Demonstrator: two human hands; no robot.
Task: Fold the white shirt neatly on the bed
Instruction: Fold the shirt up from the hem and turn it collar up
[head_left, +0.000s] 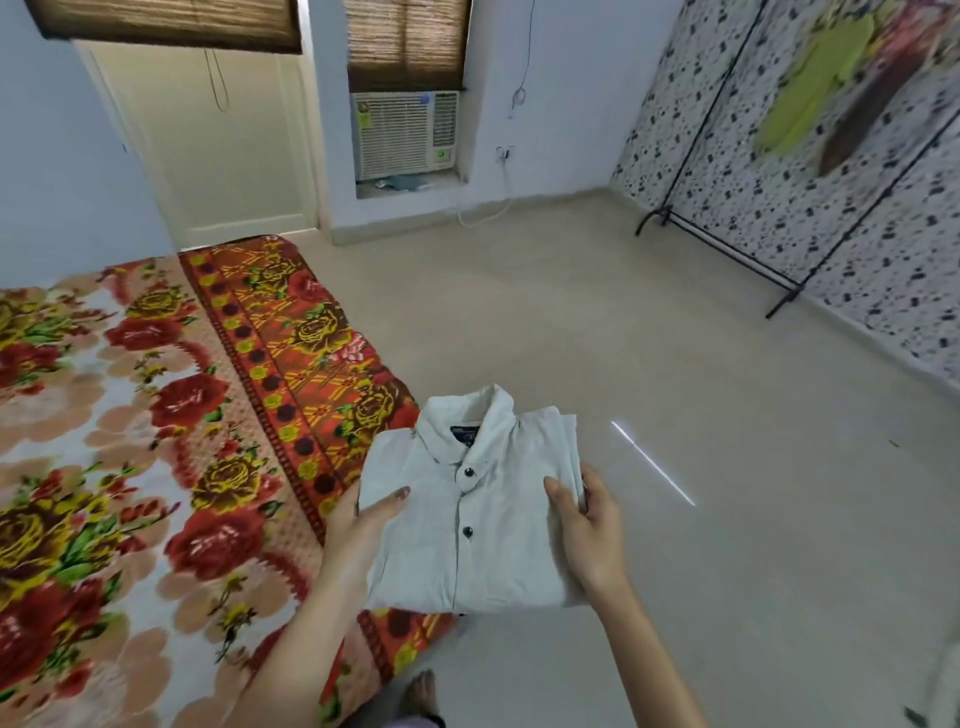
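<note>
The white shirt (483, 519) is folded into a compact rectangle, collar at the far end and dark buttons down the front. It is held in the air over the bed's right edge and the floor. My left hand (363, 525) grips its left side, thumb on top. My right hand (589, 530) grips its right side, thumb on top and fingers under the layered edge. The bed (156, 415), covered in a floral red, yellow and peach blanket, fills the left of the view.
Beige tiled floor (623, 338) stretches to the right of the bed. A black clothes rack (727, 228) stands by a speckled curtain at the right. A window air conditioner (405, 135) and a cream door (208, 145) are on the far wall. A bare foot (423, 696) shows below.
</note>
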